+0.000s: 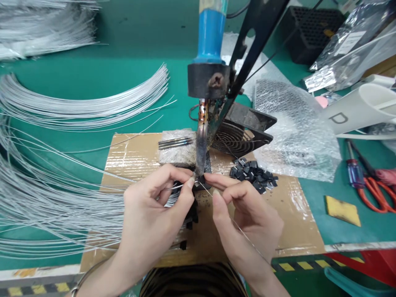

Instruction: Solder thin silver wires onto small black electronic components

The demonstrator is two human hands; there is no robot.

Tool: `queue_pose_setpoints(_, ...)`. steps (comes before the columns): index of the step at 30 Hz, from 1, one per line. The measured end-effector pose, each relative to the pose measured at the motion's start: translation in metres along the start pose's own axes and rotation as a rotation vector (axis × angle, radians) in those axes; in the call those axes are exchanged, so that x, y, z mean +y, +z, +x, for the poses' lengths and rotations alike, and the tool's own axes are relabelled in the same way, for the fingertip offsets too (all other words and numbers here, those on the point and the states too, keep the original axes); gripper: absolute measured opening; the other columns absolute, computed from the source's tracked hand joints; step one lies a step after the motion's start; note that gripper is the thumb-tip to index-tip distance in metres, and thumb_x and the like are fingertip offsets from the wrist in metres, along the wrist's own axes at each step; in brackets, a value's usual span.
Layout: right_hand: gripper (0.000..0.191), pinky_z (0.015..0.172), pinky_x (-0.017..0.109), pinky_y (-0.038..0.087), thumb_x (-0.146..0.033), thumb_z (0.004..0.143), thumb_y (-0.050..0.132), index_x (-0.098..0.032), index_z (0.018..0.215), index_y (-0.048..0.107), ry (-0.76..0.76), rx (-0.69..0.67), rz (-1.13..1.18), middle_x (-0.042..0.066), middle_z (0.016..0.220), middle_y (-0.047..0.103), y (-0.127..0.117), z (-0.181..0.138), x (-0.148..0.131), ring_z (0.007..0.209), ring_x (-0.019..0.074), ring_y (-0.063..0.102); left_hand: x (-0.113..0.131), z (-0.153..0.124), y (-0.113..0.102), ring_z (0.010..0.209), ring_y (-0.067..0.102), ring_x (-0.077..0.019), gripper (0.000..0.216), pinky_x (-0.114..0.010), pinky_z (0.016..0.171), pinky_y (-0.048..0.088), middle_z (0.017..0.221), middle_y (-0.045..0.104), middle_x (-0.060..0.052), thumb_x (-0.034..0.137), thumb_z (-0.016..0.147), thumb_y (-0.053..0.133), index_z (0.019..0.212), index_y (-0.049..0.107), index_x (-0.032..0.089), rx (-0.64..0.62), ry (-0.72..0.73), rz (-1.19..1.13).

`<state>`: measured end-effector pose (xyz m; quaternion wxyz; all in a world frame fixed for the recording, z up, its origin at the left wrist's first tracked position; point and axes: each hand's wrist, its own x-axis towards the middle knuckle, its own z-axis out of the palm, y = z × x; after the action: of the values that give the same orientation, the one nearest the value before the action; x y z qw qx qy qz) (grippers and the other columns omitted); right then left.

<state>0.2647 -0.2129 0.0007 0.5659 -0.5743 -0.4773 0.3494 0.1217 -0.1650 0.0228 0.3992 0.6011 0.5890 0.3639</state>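
Observation:
My left hand (pixel 154 206) pinches a thin white wire (pixel 173 187) with a small black part at its end, holding it right under the tip of a mounted soldering iron (pixel 202 136). My right hand (pixel 244 206) is pinched on a thin strand of solder wire (pixel 247 239) that runs back toward me, its end touching the iron tip. Both hands meet over a taped cardboard sheet (pixel 130 161). A pile of small black parts (pixel 253 173) lies just right of the iron.
Bundles of long white wires (pixel 62 107) fan across the green table on the left. A small fan (pixel 238 138), bubble wrap (pixel 293 136), scissors with orange handles (pixel 374 194), a screwdriver (pixel 352 169), a yellow sponge (pixel 342 210) and foil bags (pixel 349 45) lie to the right.

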Motion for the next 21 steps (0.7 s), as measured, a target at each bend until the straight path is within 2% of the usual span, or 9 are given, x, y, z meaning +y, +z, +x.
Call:
queue_pose_setpoints(5, 0.022, 0.097, 0.041, 0.061, -0.011, 0.094, 0.066, -0.025, 0.08, 0.059, 0.039, 0.018, -0.005, 0.008, 0.115, 0.081, 0.0012, -0.0004, -0.0021, 0.112, 0.0255, 0.077, 0.0, 0.0003, -0.0001, 0.059, 0.062, -0.011, 0.009, -0.02, 0.052, 0.047, 0.078, 0.077, 0.0, 0.018, 0.088, 0.069, 0.081, 0.074, 0.021, 0.007, 0.02, 0.011)
queue_pose_setpoints(14, 0.021, 0.096, 0.039, 0.061, -0.011, 0.094, 0.066, -0.025, 0.081, 0.059, 0.016, 0.005, 0.0, 0.008, 0.116, 0.081, 0.0002, -0.0009, -0.0008, 0.112, 0.0246, 0.077, 0.0025, -0.0011, -0.0008, 0.077, 0.073, -0.0162, 0.01, -0.02, 0.061, 0.054, 0.078, 0.077, 0.0, 0.017, 0.087, 0.069, 0.08, 0.074, 0.022, 0.004, -0.002, 0.003)
queue_pose_setpoints(21, 0.021, 0.098, 0.038, 0.06, -0.01, 0.095, 0.066, -0.025, 0.081, 0.06, 0.025, 0.02, 0.009, 0.007, 0.115, 0.081, 0.0024, -0.0014, -0.0022, 0.113, 0.0235, 0.077, 0.0042, 0.0008, 0.0012, 0.075, 0.073, -0.0153, 0.011, -0.019, 0.059, 0.053, 0.075, 0.075, 0.001, 0.015, 0.086, 0.068, 0.08, 0.073, 0.022, 0.005, 0.005, -0.005)
